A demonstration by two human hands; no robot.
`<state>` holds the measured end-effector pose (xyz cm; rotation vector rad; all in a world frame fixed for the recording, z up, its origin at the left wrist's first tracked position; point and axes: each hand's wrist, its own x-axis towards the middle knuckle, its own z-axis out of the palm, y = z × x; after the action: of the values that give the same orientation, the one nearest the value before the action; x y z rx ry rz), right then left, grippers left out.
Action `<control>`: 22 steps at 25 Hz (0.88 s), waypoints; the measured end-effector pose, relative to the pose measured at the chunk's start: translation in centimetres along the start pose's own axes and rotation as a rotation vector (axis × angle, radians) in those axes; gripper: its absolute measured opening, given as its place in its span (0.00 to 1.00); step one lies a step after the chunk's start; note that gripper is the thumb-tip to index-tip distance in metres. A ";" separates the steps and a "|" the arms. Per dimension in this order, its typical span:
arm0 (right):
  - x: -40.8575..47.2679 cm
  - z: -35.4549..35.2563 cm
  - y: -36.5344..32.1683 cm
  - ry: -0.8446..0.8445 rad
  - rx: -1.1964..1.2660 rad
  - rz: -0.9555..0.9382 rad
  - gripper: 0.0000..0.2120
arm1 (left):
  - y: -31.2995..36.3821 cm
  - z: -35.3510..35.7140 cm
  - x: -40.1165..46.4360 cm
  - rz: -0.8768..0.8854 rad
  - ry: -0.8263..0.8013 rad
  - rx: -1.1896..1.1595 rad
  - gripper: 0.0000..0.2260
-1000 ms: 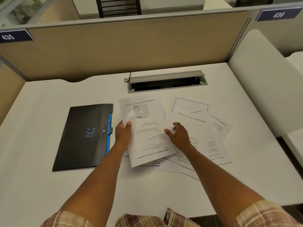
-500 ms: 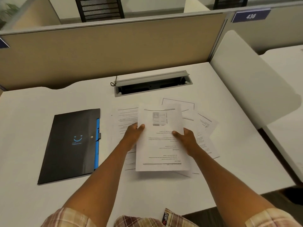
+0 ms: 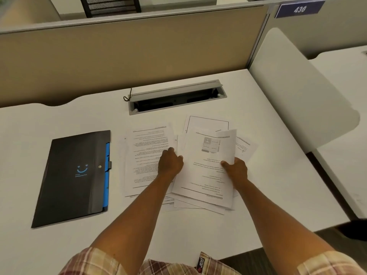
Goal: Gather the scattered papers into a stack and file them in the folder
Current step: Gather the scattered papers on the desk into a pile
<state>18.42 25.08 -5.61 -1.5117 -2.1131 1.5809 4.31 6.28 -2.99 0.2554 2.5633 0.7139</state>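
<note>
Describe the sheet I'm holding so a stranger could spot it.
On the white desk, just before the cable tray, lies a paper spread. The held sheet tops its right side, between left hand and right hand. Only it carries a small grey picture.

One black folder (image 3: 73, 175), two hands (left (image 3: 169, 164), right (image 3: 236, 170)), several overlapping papers (image 3: 151, 161), exact number unclear

My white desk (image 3: 258, 120) w/ grey metal cable tray (image 3: 176, 96) set in it, tan fabric partition (image 3: 129, 52) behind, blue "436" number plate (image 3: 299, 9) top right, black slatted chair (image 3: 111, 4) beyond.
</note>
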 end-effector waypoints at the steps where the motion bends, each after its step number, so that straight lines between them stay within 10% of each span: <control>1: 0.1 0.1 -0.2 0.006 -0.040 0.005 0.18 | 0.5 0.1 0.2 -0.014 -0.001 0.020 0.24; 15: 0.4 -0.5 0.1 -0.084 -0.118 0.037 0.19 | 2.9 0.6 2.3 -0.137 -0.021 -0.135 0.12; 18: 0.4 -0.6 0.1 -0.095 -0.112 0.030 0.19 | 3.3 0.8 2.2 -0.168 -0.011 -0.128 0.30; 22: 0.4 -0.7 0.2 -0.099 -0.114 0.032 0.18 | 3.5 0.5 3.5 -0.162 -0.023 -0.134 0.30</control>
<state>18.71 25.82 -5.65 -1.5385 -2.2802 1.6034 1.68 10.52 -2.90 0.0118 2.4676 0.8118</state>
